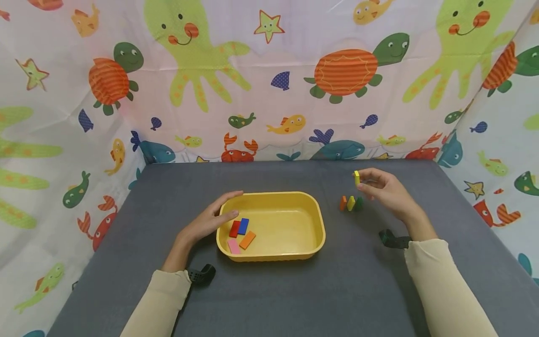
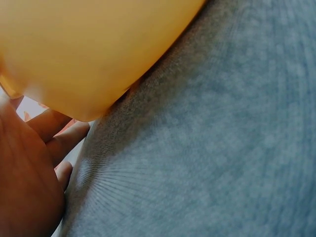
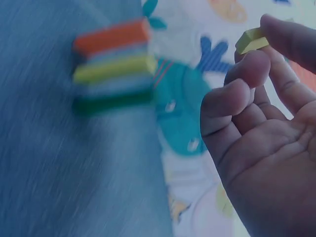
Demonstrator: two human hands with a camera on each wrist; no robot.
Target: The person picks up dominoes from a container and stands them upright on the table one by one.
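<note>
1. I see the person's right hand pinching a small yellow rectangular block between thumb and fingertips. The block is upright in the head view, held off the table and apart from the other pieces.
2. Close to that hand, three thin blocks stand on edge in a short row: from my left, an orange rectangular block, a second yellow rectangular block and a dark green rectangular block. My right wrist view shows gaps between them, though they are blurred.
3. The left hand grips the left end of a glossy yellow, round-cornered tray, thumb over the rim and fingers along the outside.
4. Inside the tray, towards that same end, I count four flat-lying blocks: a red rectangular block and a blue rectangular block side by side, with a pink rectangular block and another orange rectangular block nearer the wearer.
5. Around the dark grey tabletop I see a white cloth printed with sea animals. Both forearms wear cream sleeves.
</note>
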